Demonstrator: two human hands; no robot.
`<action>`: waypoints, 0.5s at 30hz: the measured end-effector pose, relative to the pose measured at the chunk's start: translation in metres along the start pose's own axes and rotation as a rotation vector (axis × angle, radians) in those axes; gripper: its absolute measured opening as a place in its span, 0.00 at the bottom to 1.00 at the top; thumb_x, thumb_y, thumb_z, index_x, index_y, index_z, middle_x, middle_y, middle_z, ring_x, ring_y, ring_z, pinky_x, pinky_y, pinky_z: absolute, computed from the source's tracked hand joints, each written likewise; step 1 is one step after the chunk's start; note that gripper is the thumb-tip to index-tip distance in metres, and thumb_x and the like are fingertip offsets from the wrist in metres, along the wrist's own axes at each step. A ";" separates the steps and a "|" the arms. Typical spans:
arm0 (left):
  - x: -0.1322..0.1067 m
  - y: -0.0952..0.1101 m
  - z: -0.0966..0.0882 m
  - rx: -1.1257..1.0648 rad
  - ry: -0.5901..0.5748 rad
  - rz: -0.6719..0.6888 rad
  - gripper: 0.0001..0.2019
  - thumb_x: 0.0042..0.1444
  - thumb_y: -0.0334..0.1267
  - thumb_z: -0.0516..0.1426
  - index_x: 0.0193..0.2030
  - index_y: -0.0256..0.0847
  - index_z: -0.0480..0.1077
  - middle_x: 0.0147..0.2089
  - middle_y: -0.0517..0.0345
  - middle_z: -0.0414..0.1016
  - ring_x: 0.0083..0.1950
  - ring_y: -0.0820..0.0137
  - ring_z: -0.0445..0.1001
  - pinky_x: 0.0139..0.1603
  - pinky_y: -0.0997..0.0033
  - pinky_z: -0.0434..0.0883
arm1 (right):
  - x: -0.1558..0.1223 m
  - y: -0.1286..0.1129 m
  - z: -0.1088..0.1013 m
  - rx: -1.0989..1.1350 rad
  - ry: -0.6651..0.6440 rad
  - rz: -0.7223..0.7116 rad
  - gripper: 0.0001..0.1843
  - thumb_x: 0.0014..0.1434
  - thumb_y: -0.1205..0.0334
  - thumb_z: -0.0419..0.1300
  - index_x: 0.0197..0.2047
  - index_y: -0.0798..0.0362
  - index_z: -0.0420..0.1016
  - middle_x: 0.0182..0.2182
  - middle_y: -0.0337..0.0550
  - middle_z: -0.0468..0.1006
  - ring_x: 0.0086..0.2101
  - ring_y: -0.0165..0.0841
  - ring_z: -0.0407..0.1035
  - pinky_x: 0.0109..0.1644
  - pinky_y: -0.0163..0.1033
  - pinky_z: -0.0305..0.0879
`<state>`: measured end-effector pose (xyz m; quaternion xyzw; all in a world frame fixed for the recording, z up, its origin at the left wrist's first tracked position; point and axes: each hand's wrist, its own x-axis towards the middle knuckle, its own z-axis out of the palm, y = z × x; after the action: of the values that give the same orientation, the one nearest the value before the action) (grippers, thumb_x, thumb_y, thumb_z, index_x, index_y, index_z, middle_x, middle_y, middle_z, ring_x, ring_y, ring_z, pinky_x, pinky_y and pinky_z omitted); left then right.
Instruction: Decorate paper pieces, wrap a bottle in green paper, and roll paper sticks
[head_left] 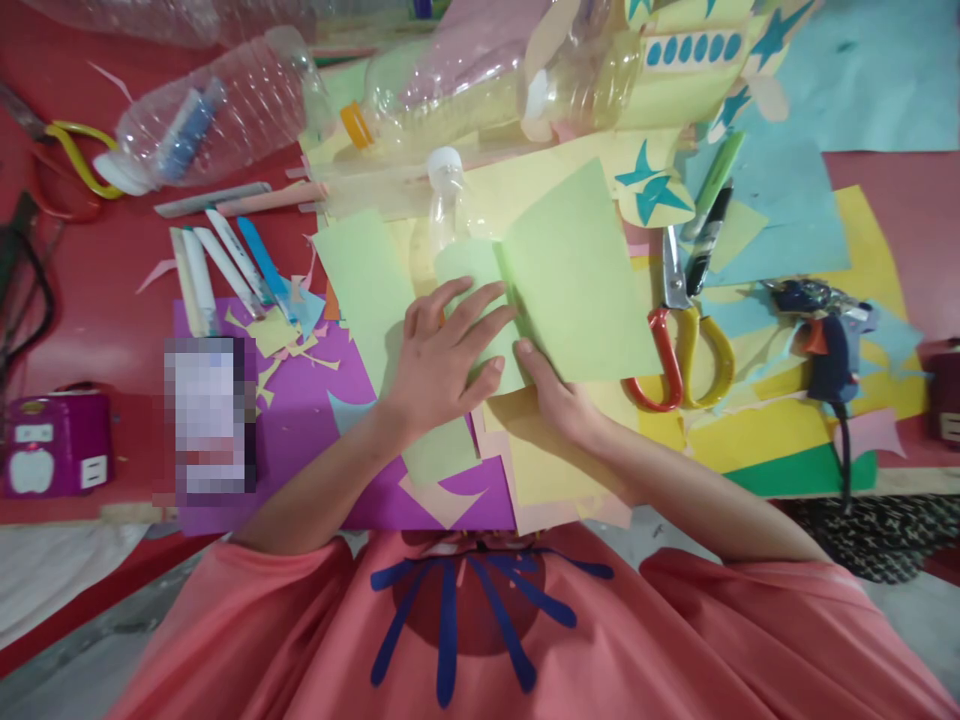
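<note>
A small clear plastic bottle [447, 205] with a white cap lies in the middle of the table, wrapped in a light green paper sheet [577, 280]. My left hand [442, 355] rests flat on the wrapped part with its fingers spread, pressing the paper against the bottle. My right hand [559, 395] grips the near edge of the green sheet, thumb on top. A second light green strip [367, 290] lies just left of the bottle, partly under my left hand.
Red-and-yellow scissors [679, 340] and a blue glue gun [829, 350] lie to the right. Large clear bottles [217, 115] lie at the back. Markers [225, 260] and paper scraps lie at left on a purple sheet [337, 400]. A purple box [52, 445] sits far left.
</note>
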<state>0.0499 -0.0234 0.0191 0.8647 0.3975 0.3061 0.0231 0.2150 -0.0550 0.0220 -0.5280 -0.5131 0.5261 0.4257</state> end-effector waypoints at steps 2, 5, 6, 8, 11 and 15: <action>0.000 0.001 0.001 -0.011 -0.036 -0.018 0.19 0.65 0.49 0.43 0.60 0.54 0.61 0.61 0.60 0.71 0.63 0.59 0.64 0.58 0.58 0.60 | 0.001 0.001 0.000 -0.020 0.003 -0.018 0.35 0.59 0.35 0.51 0.64 0.44 0.65 0.61 0.41 0.70 0.68 0.38 0.51 0.75 0.48 0.41; 0.000 0.000 0.003 -0.088 -0.046 -0.053 0.20 0.64 0.50 0.44 0.61 0.55 0.59 0.62 0.61 0.70 0.65 0.59 0.64 0.59 0.58 0.60 | 0.003 0.003 0.001 -0.027 0.014 -0.025 0.36 0.59 0.33 0.51 0.64 0.44 0.65 0.61 0.41 0.71 0.68 0.38 0.51 0.75 0.47 0.41; 0.000 0.000 0.004 -0.120 -0.043 -0.061 0.20 0.64 0.51 0.44 0.61 0.56 0.59 0.62 0.61 0.70 0.65 0.59 0.63 0.60 0.58 0.60 | 0.004 0.003 0.002 -0.027 0.019 -0.027 0.36 0.58 0.33 0.51 0.64 0.44 0.65 0.61 0.41 0.71 0.68 0.38 0.50 0.75 0.48 0.41; 0.000 -0.002 0.006 -0.164 -0.034 -0.064 0.21 0.63 0.52 0.46 0.61 0.57 0.59 0.62 0.61 0.70 0.65 0.58 0.63 0.60 0.57 0.60 | 0.004 0.002 0.003 -0.028 0.028 -0.034 0.36 0.58 0.33 0.51 0.64 0.43 0.65 0.61 0.41 0.70 0.68 0.38 0.49 0.74 0.49 0.43; 0.000 -0.004 0.008 -0.158 -0.033 -0.031 0.21 0.62 0.53 0.47 0.61 0.57 0.59 0.62 0.61 0.70 0.65 0.57 0.64 0.60 0.56 0.61 | 0.003 -0.001 0.004 -0.042 0.011 -0.029 0.34 0.60 0.34 0.50 0.64 0.42 0.65 0.60 0.41 0.71 0.68 0.38 0.50 0.74 0.49 0.44; 0.001 -0.004 0.006 -0.148 -0.046 -0.013 0.21 0.64 0.51 0.45 0.61 0.53 0.60 0.64 0.56 0.67 0.66 0.57 0.63 0.61 0.56 0.61 | 0.002 -0.003 0.002 -0.049 -0.034 -0.012 0.34 0.61 0.35 0.48 0.65 0.41 0.63 0.59 0.40 0.72 0.68 0.37 0.50 0.74 0.50 0.42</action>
<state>0.0508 -0.0189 0.0133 0.8649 0.3788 0.3145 0.0980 0.2129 -0.0530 0.0248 -0.5260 -0.5364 0.5196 0.4069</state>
